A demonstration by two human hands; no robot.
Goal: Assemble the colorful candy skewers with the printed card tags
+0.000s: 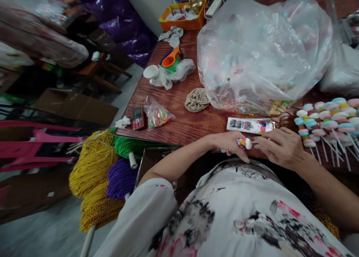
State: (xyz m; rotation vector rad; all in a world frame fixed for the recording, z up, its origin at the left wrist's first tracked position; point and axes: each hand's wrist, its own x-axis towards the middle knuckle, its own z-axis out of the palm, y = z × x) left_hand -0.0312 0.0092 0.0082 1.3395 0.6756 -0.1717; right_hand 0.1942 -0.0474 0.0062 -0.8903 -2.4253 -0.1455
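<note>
At the table's front edge my left hand [230,143] is closed around a small candy piece [244,143] with a white end and coloured parts. A thin white stick runs from its end to my right hand [280,146], whose fingers pinch it. Just beyond my hands lies a white printed packet [248,125]. Pastel marshmallow sticks [333,118] are piled to the right of my right hand. Behind the packet sits a large clear plastic bag [260,55] with pastel pieces inside.
On the wooden table [179,126] are a small candy bag [158,116], a phone [137,118], a beige cloth coil [196,100], a cup [150,72] and an orange basket [182,23]. Cord bundles [94,167] stand at the left; a person [42,36] sits beyond.
</note>
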